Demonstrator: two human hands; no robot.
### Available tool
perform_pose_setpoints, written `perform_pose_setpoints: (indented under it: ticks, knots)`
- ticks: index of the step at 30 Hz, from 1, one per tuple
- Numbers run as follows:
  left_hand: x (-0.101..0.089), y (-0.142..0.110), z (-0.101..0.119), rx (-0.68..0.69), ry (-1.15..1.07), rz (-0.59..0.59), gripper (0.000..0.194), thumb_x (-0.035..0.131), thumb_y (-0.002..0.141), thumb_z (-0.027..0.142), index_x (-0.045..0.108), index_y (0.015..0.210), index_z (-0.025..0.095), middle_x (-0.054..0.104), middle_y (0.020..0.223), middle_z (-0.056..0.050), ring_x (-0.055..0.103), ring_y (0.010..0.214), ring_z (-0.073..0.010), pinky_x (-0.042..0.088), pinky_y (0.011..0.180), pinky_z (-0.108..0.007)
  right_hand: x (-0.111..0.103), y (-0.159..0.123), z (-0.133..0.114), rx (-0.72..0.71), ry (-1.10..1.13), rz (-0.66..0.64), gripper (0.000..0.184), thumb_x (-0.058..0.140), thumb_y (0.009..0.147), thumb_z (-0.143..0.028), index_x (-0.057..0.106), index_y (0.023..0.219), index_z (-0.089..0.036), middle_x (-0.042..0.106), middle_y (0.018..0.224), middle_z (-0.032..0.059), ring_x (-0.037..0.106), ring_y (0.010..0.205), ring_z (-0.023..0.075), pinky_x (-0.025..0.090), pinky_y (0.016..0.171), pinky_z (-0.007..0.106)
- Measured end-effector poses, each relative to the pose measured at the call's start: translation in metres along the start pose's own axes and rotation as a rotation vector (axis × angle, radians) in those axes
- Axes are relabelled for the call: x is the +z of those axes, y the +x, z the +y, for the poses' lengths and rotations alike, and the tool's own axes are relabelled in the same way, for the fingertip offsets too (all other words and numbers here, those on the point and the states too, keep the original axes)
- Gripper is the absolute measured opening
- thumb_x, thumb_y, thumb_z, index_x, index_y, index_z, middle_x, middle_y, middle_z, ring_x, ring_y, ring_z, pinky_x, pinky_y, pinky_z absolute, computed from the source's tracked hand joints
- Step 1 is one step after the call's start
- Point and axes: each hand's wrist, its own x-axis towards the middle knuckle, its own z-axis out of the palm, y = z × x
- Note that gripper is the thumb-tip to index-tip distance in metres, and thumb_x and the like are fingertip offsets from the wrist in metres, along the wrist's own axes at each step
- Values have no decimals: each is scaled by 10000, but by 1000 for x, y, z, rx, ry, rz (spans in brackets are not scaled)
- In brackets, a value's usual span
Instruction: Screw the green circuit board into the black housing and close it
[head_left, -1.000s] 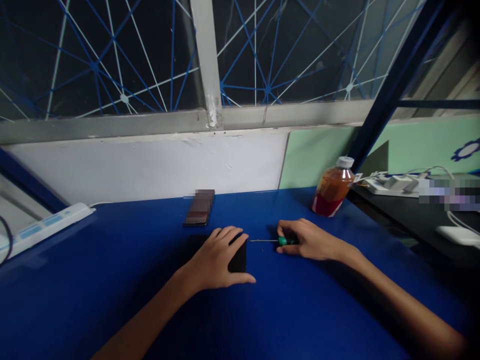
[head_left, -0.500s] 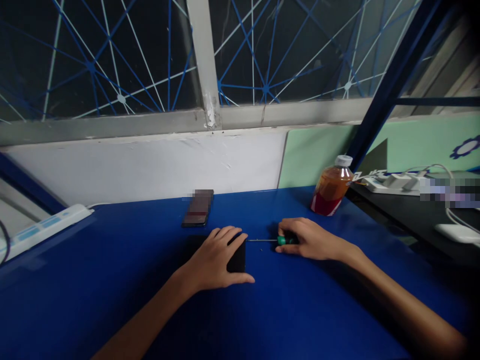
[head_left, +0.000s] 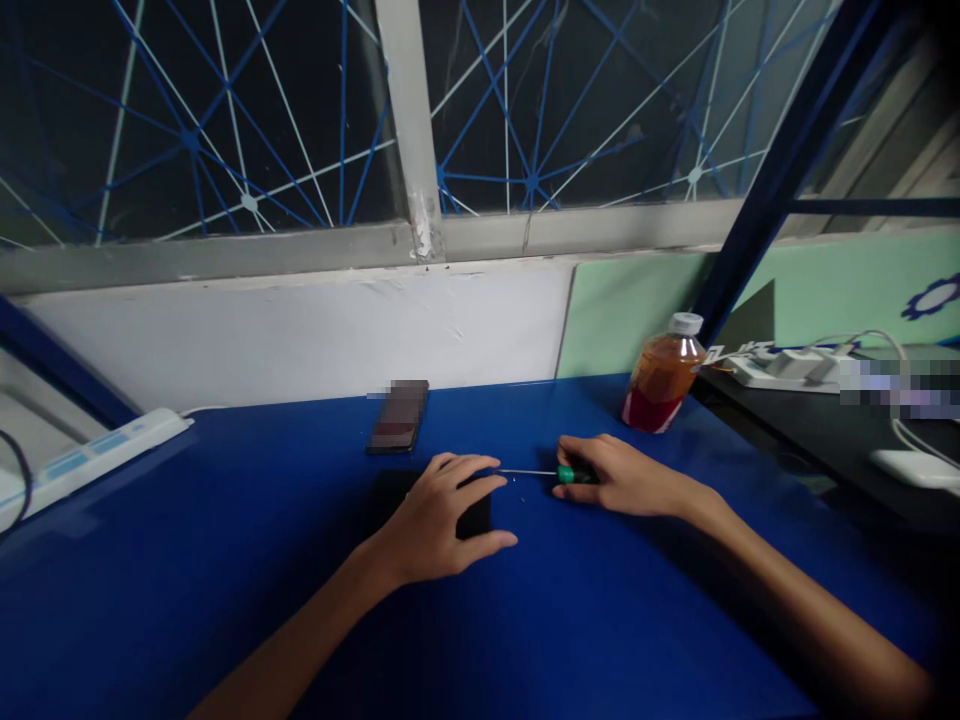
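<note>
Head view: the right hand (head_left: 626, 478) grips the green-handled screwdriver (head_left: 566, 474), probably light and rigid, best held by its handle; the left hand (head_left: 431, 515), fingers spread, covers a dark, probably stiff box (head_left: 475, 517) midway between the blue tabletop's (head_left: 592, 620) side edges.

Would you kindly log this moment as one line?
left hand: over black object | right hand: holds green-handled screwdriver | smartphone: lying flat

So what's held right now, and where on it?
The right hand holds a screwdriver by its green-and-black handle; the left rests over a black object.
</note>
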Motion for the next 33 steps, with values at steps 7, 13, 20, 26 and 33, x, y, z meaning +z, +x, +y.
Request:
perform_pose_setpoints:
  ticks: [7, 13, 20, 26, 33]
  knots:
    - [3, 2, -1, 18, 5, -12, 494, 601, 831, 484, 544, 1230, 197, 569, 1258, -105, 505, 1165, -274, 357, 1003, -494, 0, 0, -3, -16, 15, -8, 230, 598, 814, -412, 486, 832, -212, 565, 703, -9, 488, 624, 138, 297, 543, 262]
    - [5, 1, -1, 17, 24, -25, 497, 579, 852, 470, 514, 1266, 203, 558, 1276, -112, 496, 1180, -281, 348, 1004, -512, -2, -1, 1, -26, 38, -7, 222, 618, 797, -378, 477, 792, -206, 521, 633, -30, 454, 568, 117, 273, 511, 252]
    - [7, -2, -2, 28, 35, -114, 568, 529, 888, 473, 367, 1386, 251, 445, 1411, -83, 398, 1300, -277, 300, 1055, -539, -9, 0, 9, -12, 47, 84, 253, 616, 800, -407, 483, 763, -195, 516, 625, -30, 430, 549, 107, 286, 511, 247]
    - [3, -1, -6, -21, 26, -160, 640, 526, 853, 565, 329, 1407, 310, 330, 1480, -85, 302, 1347, -340, 293, 1037, -582, -13, 0, 10, -21, 67, 131, 245, 604, 807, -406, 503, 752, -189, 522, 621, -29, 423, 540, 103, 306, 519, 246]
    - [-4, -2, -14, -32, -1, -129, 759, 661, 687, 640, 458, 1331, 295, 531, 1238, -102, 487, 1117, -315, 397, 924, -501, -10, -1, 11, -16, 84, 92, 269, 598, 806, -438, 541, 736, -184, 550, 603, -17, 447, 526, 110, 302, 506, 256]
